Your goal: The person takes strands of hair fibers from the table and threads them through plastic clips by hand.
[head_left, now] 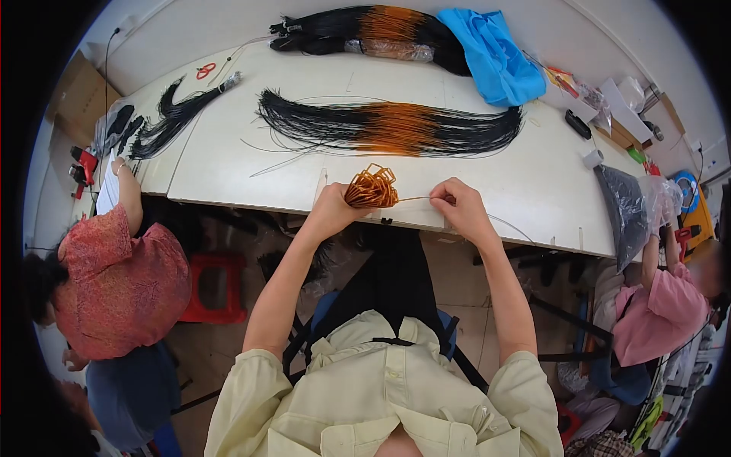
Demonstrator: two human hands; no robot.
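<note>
My left hand (333, 211) is closed around a bundle of orange wires (371, 189), whose bent loops stick up at the table's front edge. To its right, my right hand (459, 207) pinches a thin wire (415, 199) that runs across from the bundle. A dark wire trails from my right hand along the table edge. Just beyond both hands lies a wide spread of black wires with an orange middle (396, 128). Its loose ends fan out on the left.
More black and orange wires (373, 27) and a blue cloth (495, 57) lie at the back. Black wires (179, 118) and red scissors (205, 71) are at the left. One person (122, 289) sits left, another (662, 305) right, beside a dark plastic bag (620, 213).
</note>
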